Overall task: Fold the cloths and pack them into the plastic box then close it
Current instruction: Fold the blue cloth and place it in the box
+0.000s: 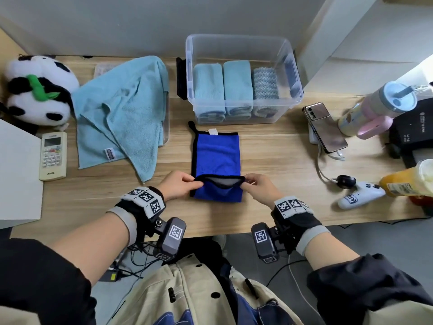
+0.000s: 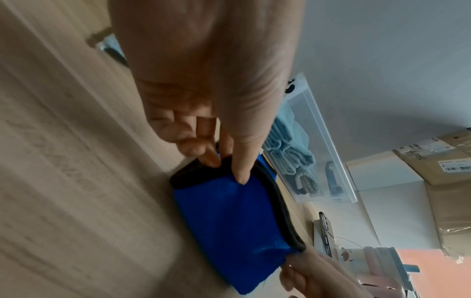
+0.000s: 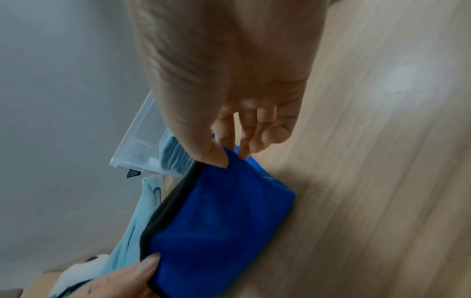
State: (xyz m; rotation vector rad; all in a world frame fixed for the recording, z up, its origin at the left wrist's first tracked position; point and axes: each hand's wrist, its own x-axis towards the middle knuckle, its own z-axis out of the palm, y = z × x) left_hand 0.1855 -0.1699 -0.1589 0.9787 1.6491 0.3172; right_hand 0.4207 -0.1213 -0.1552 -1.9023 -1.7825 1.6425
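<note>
In the head view, the blue cloth [image 1: 216,158] lies on the middle of the table [image 1: 269,184], just in front of the plastic box [image 1: 243,78]. The left hand [image 1: 180,185] and the right hand [image 1: 261,187] each pinch one near corner of the cloth, and the black-trimmed near edge is lifted and turned over toward the far side. Three folded cloths stand in a row inside the box. A light blue towel [image 1: 121,113] lies unfolded near the far left corner, beside a panda toy [image 1: 37,90].

In the left wrist view, the thumb and fingers [image 2: 239,161] of the left hand pinch the black edge.

In the right wrist view, the right thumb and fingers [image 3: 211,153] pinch the other corner.
</note>
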